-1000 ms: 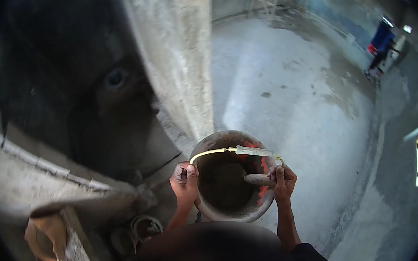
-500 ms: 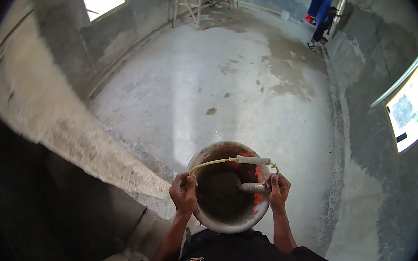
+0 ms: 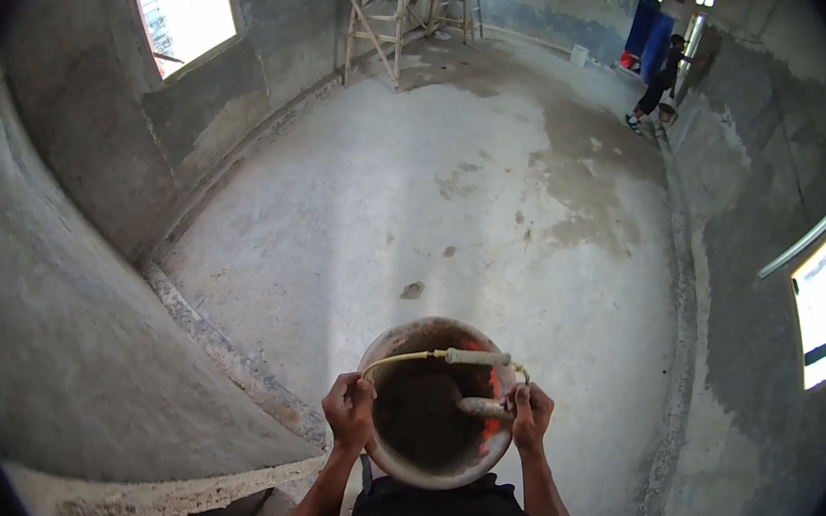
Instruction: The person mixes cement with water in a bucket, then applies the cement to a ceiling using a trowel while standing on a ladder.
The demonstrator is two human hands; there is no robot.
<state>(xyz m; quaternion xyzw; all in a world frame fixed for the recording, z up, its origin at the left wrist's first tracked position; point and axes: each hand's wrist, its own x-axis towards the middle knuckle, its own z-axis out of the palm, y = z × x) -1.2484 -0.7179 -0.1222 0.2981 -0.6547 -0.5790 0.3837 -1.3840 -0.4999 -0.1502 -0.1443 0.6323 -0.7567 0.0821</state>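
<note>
A round, mortar-stained bucket (image 3: 392,456) with orange showing on its inner wall is held close in front of my body. My left hand (image 3: 348,410) is closed on its left rim, by the end of the wire handle. On the opposite rim my right hand (image 3: 529,414) grips the bucket, beside the handle's other end. The handle (image 3: 477,356), with a pale grip sleeve, arches across the opening. Inside the bucket, dark grey material surrounds a tool with a thick, mortar-coated handle (image 3: 482,408); its end reaches my right fingers, and its lower part is hidden.
The concrete floor (image 3: 330,226) has damp patches toward the back. Wooden scaffolding (image 3: 395,21) stands at the far end. Another person (image 3: 663,85) is at the right wall, near a small bucket (image 3: 667,113). A low ledge (image 3: 234,365) runs along the left wall.
The view has shifted forward past the left wall opening, and the scaffold and other person appear lower in view. Both my hands still hold the bucket, now slightly lower and further left in view.
</note>
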